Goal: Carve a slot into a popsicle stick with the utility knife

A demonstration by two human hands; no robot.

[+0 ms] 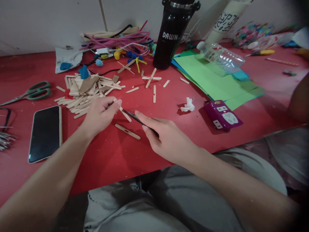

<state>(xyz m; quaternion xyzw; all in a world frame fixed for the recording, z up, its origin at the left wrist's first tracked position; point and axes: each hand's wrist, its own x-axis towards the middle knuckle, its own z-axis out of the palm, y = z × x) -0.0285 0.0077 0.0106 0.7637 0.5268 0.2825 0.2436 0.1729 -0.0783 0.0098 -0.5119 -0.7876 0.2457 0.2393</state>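
My left hand (102, 111) pinches one end of a wooden craft stick (126, 115) between thumb and fingers, just above the red table. My right hand (165, 137) is closed round a slim, dark tool (135, 118) with a narrow tip; the palm hides part of it, so its exact kind is unclear. The tip meets the stick near its middle. Just below lies another craft stick (127, 131) with a slot in it. Behind my left hand is a heap of craft sticks (79, 93), with brown scraps on top.
A phone (45, 133) and green-handled scissors (40, 91) lie at left. Pipe cleaners (118, 42) and a black tumbler (170, 38) stand along the wall. Coloured paper (212, 75), a plastic bottle (223, 57) and a purple power socket (221, 114) are at right, near another person's arm (299, 96).
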